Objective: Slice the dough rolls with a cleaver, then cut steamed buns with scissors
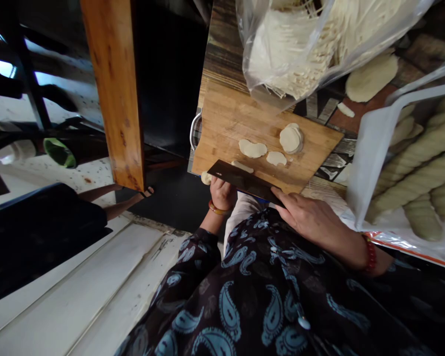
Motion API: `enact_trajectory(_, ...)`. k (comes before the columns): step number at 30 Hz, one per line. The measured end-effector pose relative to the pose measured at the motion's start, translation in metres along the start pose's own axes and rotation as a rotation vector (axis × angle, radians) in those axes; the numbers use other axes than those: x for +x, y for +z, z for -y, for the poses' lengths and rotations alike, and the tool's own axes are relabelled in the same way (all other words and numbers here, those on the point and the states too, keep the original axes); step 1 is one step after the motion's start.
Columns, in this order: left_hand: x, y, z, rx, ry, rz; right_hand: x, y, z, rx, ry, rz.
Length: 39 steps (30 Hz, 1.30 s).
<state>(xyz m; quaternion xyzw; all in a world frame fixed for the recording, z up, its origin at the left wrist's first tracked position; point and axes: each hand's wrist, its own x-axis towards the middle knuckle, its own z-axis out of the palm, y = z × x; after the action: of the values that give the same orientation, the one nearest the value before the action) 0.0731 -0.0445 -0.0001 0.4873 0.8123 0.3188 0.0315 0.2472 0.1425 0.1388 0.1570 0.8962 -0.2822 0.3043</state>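
Note:
My right hand (304, 212) is closed round the handle of a wide, dark cleaver (246, 182), its blade reaching left across the near edge of a wooden cutting board (222, 118). Behind the blade's left end, my left hand (222, 193) is curled with its fingertips partly hidden. The end of a pale, dough-like roll (206, 178) sticks out beside those fingers. A thin pale slice (242, 167) lies against the far side of the blade. Farther up the board are a wavy slice (252, 148), a smaller slice (276, 158) and a stack of round slices (291, 138).
A clear bag of thin pale strips (285, 54) overhangs the board's far edge. On the right stands a white plastic box (369, 148) holding several ridged pale rolls (422, 173). A flat pale piece (373, 76) lies behind it. Another person's legs (124, 202) show at left.

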Motion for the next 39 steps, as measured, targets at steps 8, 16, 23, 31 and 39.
enact_trajectory(8, 0.012, -0.006, -0.004, -0.031, 0.057, 0.0, 0.008, 0.003, 0.0, -0.009, -0.024, -0.01)
enact_trajectory(16, 0.012, -0.007, -0.001, -0.028, 0.052, 0.051, 0.017, 0.003, 0.003, 0.06, -0.027, -0.041)
enact_trajectory(23, 0.017, -0.009, 0.0, -0.069, 0.062, 0.062, 0.024, 0.003, 0.005, 0.061, -0.031, -0.019)
enact_trajectory(31, 0.018, -0.011, 0.001, -0.068, 0.048, 0.092, 0.031, 0.004, 0.005, 0.055, -0.053, -0.041)
enact_trajectory(39, 0.017, -0.011, 0.003, -0.082, 0.01, 0.145, 0.039, 0.0, 0.008, 0.016, -0.036, -0.041)
